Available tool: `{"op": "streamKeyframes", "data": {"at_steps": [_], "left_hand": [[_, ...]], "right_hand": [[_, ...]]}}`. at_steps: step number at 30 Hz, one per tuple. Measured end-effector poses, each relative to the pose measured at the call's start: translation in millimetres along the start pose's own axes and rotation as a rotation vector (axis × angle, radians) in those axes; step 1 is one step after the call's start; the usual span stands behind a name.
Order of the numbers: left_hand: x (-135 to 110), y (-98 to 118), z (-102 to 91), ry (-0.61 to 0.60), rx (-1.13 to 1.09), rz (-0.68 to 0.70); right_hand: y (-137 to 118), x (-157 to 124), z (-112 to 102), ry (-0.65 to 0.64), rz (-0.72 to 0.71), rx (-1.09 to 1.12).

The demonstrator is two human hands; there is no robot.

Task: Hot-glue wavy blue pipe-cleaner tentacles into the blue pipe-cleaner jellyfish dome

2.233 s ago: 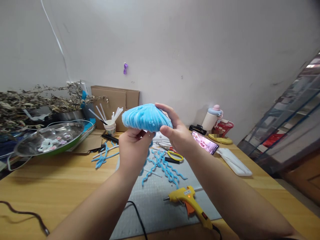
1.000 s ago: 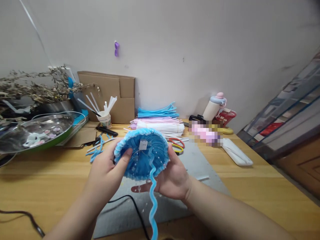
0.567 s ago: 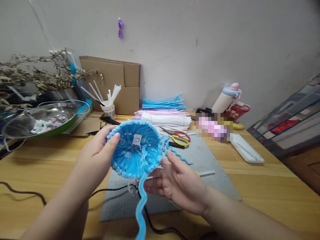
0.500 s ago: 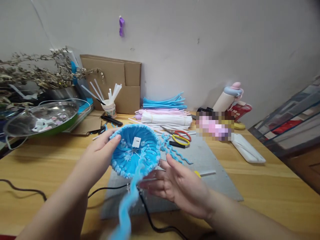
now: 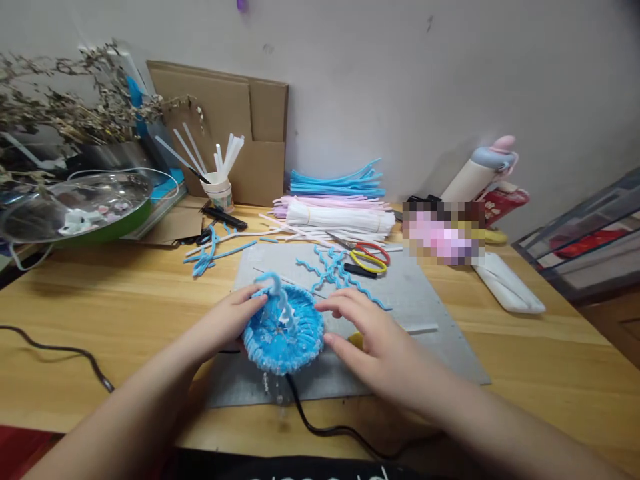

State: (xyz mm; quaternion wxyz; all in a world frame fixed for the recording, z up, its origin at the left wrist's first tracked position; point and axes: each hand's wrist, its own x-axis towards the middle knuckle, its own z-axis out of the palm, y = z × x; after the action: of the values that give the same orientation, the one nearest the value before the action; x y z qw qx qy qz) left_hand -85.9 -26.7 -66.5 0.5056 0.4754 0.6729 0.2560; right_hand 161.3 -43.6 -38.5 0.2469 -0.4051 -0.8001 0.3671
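A blue pipe-cleaner dome [image 5: 283, 333], shaped like a bowl with its hollow side up, rests on the grey mat [image 5: 430, 340]. A curled blue strand lies inside it and clear beads hang at its rim. My left hand [image 5: 229, 319] grips the dome's left rim with thumb and fingers. On the dome's right side, my right hand [image 5: 373, 337] has its fingers spread and touches the rim. A little yellow of the glue gun [image 5: 355, 341] shows under my right hand.
Wavy blue strands [image 5: 335, 270] and red-and-yellow scissors [image 5: 367, 257] lie on the mat's far side. Bundles of blue, pink and white pipe cleaners [image 5: 335, 207] sit by the wall. A cup of sticks [image 5: 220, 190], cardboard, a metal pan [image 5: 80, 207] and a black cord [image 5: 320, 423] are nearby.
The dome was held up, turned hollow-side up, then lowered onto the mat. The long wavy strand that hung below it now lies curled inside. My right hand moved to the rim.
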Motion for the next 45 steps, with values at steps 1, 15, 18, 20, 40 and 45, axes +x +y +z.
{"op": "streamKeyframes", "data": {"at_steps": [1, 15, 18, 20, 40, 45], "left_hand": [[2.7, 1.4, 0.8, -0.043, 0.036, -0.005], [46.7, 39.8, -8.4, -0.032, 0.491, 0.331], [20.7, 20.7, -17.2, 0.095, 0.494, 0.339], [1.5, 4.5, -19.9, 0.161, 0.473, 0.305], [29.6, 20.3, 4.6, -0.031, 0.485, 0.356], [44.4, 26.9, 12.9, -0.051, 0.46, 0.409]], "right_hand": [[3.2, 1.5, -1.1, -0.017, 0.011, -0.013], [5.7, 46.1, -20.3, -0.217, 0.146, -0.045], [14.7, 12.3, -43.9, -0.147, 0.233, -0.288], [28.2, -17.5, -54.4, -0.164, 0.399, -0.485], [90.6, -97.8, -12.0, 0.163, 0.622, -0.176], [96.5, -103.8, -22.2, 0.357, 0.657, -0.079]]}}
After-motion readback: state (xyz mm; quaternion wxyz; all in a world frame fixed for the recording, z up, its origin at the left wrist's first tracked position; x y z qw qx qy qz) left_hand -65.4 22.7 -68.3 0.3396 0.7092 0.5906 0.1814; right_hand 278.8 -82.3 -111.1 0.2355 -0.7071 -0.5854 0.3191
